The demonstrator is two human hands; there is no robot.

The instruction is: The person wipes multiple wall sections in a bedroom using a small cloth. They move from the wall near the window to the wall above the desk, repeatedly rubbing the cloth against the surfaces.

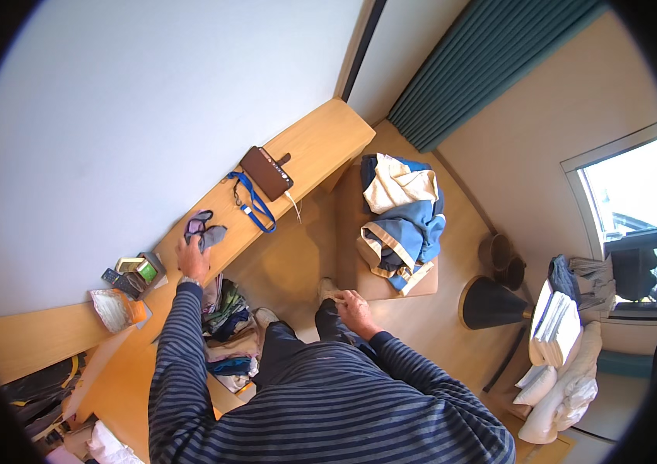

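My left hand (192, 260) reaches over the wooden shelf top, its fingers closed on a small grey and purple cloth bundle (204, 231) that looks like socks. Close by on the same shelf lie a blue lanyard (257, 203) and a brown phone case (265, 172) with a white cable. In front of my right thigh hangs my right hand (355, 312), fingers loosely apart, with nothing visible in it. Below my left forearm is a stack of folded clothes (229, 329).
A pinkish-brown ottoman (349, 278) carries blue and cream garments (406, 224). Beside it are a dark cone-shaped lamp (491, 301) and a round bin (494, 251). White pillows and linens (556, 332) lie at right. A remote (116, 278) and boxes sit at left.
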